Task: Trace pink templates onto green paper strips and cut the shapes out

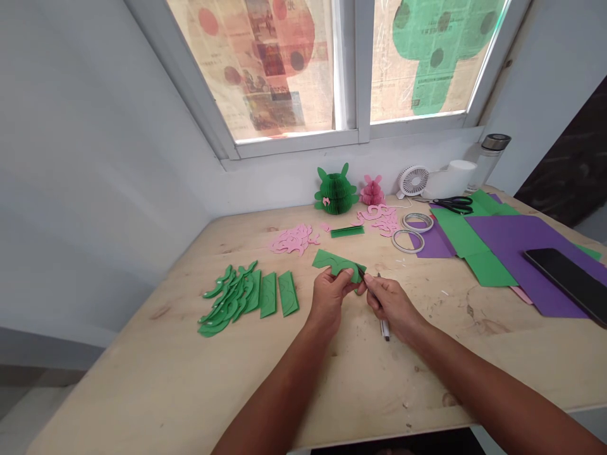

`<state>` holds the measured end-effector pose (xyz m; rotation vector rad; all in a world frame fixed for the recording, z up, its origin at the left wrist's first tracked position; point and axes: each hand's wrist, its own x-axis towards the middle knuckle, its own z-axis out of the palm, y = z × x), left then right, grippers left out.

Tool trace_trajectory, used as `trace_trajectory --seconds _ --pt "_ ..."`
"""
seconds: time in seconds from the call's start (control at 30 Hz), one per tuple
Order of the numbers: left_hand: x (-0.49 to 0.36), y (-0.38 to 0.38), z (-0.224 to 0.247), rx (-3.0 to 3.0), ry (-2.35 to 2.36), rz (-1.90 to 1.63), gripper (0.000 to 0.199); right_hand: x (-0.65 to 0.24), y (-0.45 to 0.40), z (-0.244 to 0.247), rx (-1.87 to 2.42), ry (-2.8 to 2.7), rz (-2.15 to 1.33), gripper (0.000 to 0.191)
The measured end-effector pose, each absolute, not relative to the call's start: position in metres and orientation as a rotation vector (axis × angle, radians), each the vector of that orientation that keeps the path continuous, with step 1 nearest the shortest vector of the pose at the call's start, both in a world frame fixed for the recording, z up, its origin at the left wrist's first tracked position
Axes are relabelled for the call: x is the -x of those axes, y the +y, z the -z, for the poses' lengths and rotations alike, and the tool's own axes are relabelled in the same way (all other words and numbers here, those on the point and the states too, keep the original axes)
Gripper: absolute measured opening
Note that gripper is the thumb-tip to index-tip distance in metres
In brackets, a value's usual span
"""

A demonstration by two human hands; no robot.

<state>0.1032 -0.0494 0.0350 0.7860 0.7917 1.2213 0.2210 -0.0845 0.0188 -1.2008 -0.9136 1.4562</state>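
Observation:
My left hand [329,297] pinches a folded green paper strip [327,259] marked with a wavy drawn line. At the strip's right end, my right hand [391,301] is closed around a small pair of dark scissors [361,273]. Their blades meet the paper, while the fingers hide most of the handles. A marker [384,330] lies on the table beneath my right hand. Left of my hands are two more marked green strips [288,294] and a heap of curved green paper cutouts [230,303].
Pink paper scraps [294,240], tape rolls [408,241] and a green honeycomb paper figure [336,191] stand or lie farther back. Black-handled scissors [454,204], a small fan [414,181], purple sheets [512,234] and a phone [566,281] are to the right.

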Motion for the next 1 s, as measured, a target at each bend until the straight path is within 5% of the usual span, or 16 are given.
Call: trace_trajectory --seconds 1.0 --pt "-0.1009 -0.0469 -0.0308 -0.788 0.813 -1.191 0.022 -0.2221 -0.0842 -0.0188 1.219 -0.932 -1.449 0.045"
